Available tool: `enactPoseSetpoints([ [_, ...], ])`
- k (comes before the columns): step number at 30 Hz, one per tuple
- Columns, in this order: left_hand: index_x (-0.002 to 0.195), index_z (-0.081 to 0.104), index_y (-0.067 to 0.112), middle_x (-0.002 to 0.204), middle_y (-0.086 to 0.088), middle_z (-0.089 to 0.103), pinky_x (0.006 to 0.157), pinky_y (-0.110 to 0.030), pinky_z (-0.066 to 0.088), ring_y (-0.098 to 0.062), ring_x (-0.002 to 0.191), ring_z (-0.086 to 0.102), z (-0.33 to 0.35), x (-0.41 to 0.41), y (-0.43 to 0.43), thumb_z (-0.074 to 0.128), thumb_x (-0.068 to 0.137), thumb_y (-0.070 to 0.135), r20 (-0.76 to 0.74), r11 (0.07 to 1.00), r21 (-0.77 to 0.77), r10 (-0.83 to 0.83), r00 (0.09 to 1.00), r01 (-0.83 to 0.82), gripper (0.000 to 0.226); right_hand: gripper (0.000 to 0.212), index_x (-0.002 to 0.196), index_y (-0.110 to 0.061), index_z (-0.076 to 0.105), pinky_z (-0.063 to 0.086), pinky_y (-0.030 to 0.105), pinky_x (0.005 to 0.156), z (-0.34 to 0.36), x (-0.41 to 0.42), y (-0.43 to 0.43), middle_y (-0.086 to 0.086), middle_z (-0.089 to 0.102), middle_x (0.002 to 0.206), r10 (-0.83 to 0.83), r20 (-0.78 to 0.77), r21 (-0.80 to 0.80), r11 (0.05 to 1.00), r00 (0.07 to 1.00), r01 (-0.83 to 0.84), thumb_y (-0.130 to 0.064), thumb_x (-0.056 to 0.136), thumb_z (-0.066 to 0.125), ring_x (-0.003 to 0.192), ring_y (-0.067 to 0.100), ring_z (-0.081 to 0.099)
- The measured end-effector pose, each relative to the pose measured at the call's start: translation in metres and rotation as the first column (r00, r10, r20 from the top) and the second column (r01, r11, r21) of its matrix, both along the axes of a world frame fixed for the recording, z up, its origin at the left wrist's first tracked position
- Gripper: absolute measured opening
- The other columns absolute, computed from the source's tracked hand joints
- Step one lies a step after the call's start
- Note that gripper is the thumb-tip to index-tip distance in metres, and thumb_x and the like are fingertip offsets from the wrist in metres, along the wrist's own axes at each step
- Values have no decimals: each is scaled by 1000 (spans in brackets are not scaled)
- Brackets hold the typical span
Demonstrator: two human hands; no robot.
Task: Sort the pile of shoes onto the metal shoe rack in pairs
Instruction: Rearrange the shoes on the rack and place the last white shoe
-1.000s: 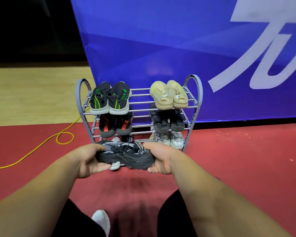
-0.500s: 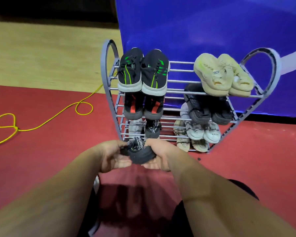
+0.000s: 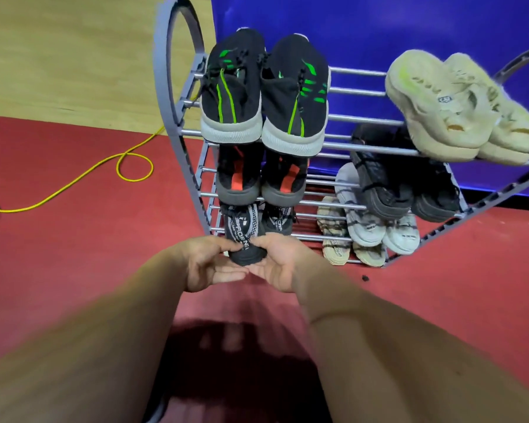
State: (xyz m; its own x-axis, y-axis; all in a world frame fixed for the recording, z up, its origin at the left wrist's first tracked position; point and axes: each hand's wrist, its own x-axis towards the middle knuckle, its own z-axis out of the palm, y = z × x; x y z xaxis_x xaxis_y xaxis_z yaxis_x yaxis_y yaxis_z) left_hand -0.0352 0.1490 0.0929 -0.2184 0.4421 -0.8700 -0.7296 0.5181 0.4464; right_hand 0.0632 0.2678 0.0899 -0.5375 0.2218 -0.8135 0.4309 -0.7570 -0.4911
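Obs: both hands are working at the bottom-left corner of the metal shoe rack [image 3: 364, 119], easing a black-and-white sneaker [image 3: 245, 230] toe-first onto the lowest rails.

Grip: the left hand [image 3: 209, 265] is pinching the heel, thumb on top and fingers lying fairly straight beneath. The right hand [image 3: 277, 264] is cupping the other side of the heel, thumb over the rim, palm turned up. Both holds are looking light rather than clenched.

Position: the sneaker is lying mostly on the shelf with its heel overhanging the front edge. Its mate [image 3: 280, 222] is sitting just beside it to the right.

Progress:
- Black-and-green sneakers [image 3: 231, 96] and beige foam slides [image 3: 440, 111] are sitting paired on the top shelf.
- Black-and-orange sneakers [image 3: 239, 178] and black sandals [image 3: 382, 181] are resting paired on the middle one.
- Grey-striped slip-ons [image 3: 364, 227] and tan striped shoes [image 3: 333, 242] are filling the lower right.

Judgement: this appears to be the sixth pair going in, so the task is nearing its end. The pile is lying out of view, so anything left cannot be told
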Motion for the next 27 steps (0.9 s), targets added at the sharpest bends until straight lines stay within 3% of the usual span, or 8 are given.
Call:
enactPoseSetpoints([
  [5, 119, 65, 3, 114, -15, 73, 64, -29, 64, -24, 90, 70, -38, -11, 22, 56, 100, 12, -132, 990, 6, 140, 981, -140, 23, 35, 134, -4, 59, 53, 33, 103, -33, -14, 12, 22, 60, 141, 55, 121, 94, 993, 991, -66, -17, 102, 58, 118, 37, 65],
  [7, 122, 61, 5, 108, -15, 73, 62, -33, 64, -28, 87, 72, -57, -11, 25, 61, 95, 8, -240, 967, -60, 226, 944, -247, 26, 30, 125, -8, 60, 57, 35, 89, -43, -11, 22, 17, 63, 130, 60, 176, 137, 987, 983, -84, -27, 102, 59, 102, 31, 68],
  [10, 122, 54, 4, 106, -15, 70, 74, -40, 63, -34, 97, 73, -81, -9, 29, 61, 93, 4, -308, 913, -64, 366, 878, -403, 30, 33, 100, -10, 62, 59, 37, 70, -67, -8, 45, 9, 63, 95, -147, 214, 342, 937, 966, 67, -42, 94, 64, 83, 27, 70],
  [12, 117, 53, 7, 105, -12, 68, 77, -39, 63, -31, 95, 72, -91, -11, 34, 59, 93, 4, -318, 878, -21, 448, 836, -479, 24, 51, 101, -9, 60, 64, 44, 70, -78, -9, 58, 7, 66, 87, -268, 228, 515, 849, 936, 118, -55, 79, 65, 69, 27, 71],
  [15, 102, 53, 17, 97, -9, 63, 73, -33, 62, -27, 89, 68, -97, -19, 40, 62, 92, 5, -341, 854, 43, 500, 796, -518, 19, 63, 114, -17, 50, 62, 55, 77, -87, -10, 65, 2, 67, 85, -244, 261, 628, 778, 934, 28, -63, 73, 64, 75, 32, 75],
  [19, 90, 56, 19, 98, -10, 66, 80, -34, 62, -32, 103, 70, -108, -25, 44, 66, 91, 6, -340, 840, 62, 525, 780, -538, 17, 67, 144, -26, 40, 64, 52, 73, -92, -11, 65, -9, 62, 91, -115, 262, 629, 773, 958, -79, -56, 88, 62, 72, 30, 76],
  [23, 115, 62, 10, 122, -15, 70, 76, -32, 63, -30, 106, 71, -119, -27, 44, 70, 91, 10, -321, 830, 105, 550, 771, -548, 25, 67, 156, -38, 28, 66, 43, 65, -100, -14, 63, 0, 62, 124, -31, 256, 541, 833, 966, -117, -53, 96, 55, 74, 30, 77],
  [27, 125, 62, 10, 124, -15, 69, 74, -29, 62, -24, 91, 73, -122, -26, 46, 72, 91, 12, -314, 818, 134, 570, 759, -559, 36, 53, 153, -36, 36, 66, 41, 68, -106, -20, 60, 11, 69, 119, -90, 167, 447, 895, 982, 6, -40, 103, 52, 78, 30, 77],
])
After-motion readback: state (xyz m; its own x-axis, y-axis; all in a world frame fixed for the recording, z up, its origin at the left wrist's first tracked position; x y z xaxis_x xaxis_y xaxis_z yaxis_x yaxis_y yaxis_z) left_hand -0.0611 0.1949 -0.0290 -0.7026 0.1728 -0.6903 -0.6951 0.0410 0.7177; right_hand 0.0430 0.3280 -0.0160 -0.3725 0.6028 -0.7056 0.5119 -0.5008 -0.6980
